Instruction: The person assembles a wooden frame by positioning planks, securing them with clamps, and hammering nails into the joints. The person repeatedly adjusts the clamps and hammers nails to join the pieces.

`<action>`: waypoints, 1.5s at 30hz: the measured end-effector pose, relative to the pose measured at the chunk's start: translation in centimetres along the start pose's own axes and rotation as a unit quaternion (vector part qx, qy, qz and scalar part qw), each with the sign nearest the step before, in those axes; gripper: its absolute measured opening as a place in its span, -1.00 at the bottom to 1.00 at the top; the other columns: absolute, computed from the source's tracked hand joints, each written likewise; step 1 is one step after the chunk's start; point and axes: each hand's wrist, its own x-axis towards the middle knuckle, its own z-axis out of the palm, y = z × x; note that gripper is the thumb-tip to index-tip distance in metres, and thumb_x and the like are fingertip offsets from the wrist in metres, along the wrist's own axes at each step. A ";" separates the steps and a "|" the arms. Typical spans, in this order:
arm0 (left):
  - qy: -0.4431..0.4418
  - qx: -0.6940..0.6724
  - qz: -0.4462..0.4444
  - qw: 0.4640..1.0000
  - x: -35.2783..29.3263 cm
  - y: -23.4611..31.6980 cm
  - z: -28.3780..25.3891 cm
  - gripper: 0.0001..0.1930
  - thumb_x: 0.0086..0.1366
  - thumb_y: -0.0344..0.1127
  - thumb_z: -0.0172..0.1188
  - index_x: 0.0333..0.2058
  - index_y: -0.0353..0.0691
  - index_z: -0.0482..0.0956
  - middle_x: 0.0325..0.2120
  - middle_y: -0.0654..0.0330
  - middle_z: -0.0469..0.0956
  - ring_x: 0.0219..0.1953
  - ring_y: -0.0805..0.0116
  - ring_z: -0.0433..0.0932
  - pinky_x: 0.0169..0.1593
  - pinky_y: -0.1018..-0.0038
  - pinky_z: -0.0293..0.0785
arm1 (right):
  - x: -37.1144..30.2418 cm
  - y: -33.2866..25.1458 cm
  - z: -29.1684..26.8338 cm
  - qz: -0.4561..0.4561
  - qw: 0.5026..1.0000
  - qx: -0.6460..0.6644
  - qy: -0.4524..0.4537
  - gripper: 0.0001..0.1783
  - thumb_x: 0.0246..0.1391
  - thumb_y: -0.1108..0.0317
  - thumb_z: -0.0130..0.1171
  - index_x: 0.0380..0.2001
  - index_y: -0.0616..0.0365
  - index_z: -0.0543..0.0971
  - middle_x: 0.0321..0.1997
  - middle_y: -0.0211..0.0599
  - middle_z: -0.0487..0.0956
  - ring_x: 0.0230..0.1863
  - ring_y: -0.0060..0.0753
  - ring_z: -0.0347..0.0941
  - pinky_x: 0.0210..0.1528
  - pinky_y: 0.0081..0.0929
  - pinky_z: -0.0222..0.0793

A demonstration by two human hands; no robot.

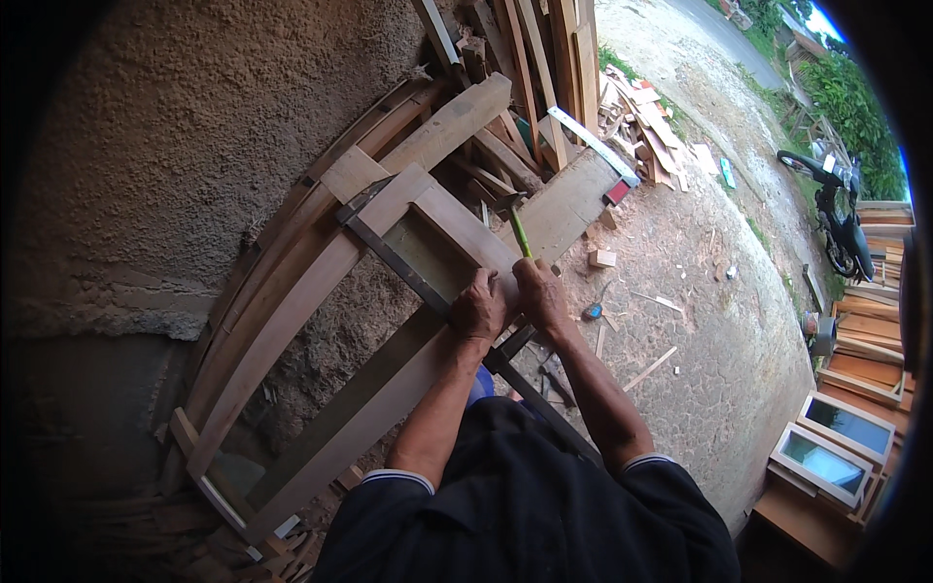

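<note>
Beneath two hands was one wooden frame; right of it were one hammer and one square. The right hand, arm outstretched, gripped the hammer; the left hand curled on the frame, its hold impossible to tell.

The hammer handle is bright green at the right fingers; the wooden frame near them is pinkish brown.

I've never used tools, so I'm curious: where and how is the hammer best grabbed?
Probably by the near end of its slim green handle, coming from the picture's lower side, as the right hand does: the handle points that way, with the dark head at the far end.
</note>
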 end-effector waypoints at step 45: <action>0.027 0.021 0.060 0.998 0.5 0.5 1.0 -0.73 0.32 -0.08 0.17 -0.21 -0.07 0.73 -0.35 0.05 0.68 -0.29 -0.03 0.67 -0.24 0.18 0.56 | -9.2 -1.7 -7.3 0.008 0.997 -0.024 -0.077 -0.18 0.19 0.46 -0.11 0.50 -0.30 0.04 -0.47 0.10 0.46 -0.52 0.15 0.47 -0.40 0.05 0.36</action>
